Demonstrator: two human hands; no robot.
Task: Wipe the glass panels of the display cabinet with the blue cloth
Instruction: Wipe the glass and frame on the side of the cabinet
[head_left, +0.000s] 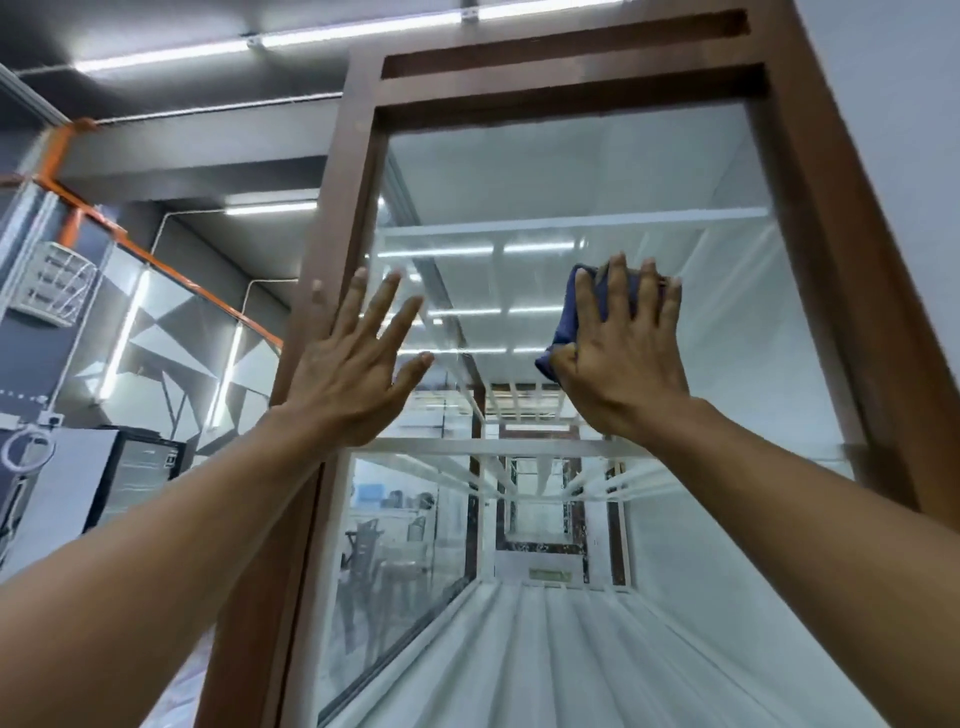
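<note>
**High on the Glass, Cloth Pressed Flat**

A person's right hand (628, 358) presses the blue cloth (569, 317) against the display cabinet's (343, 208) front glass panel (571, 176) below its upper edge, fingers straight and spread. The left hand (353, 364), released and splayed, sits at the panel's left edge. Even pressure and overlapping passes into each corner should limit streaks.
</note>
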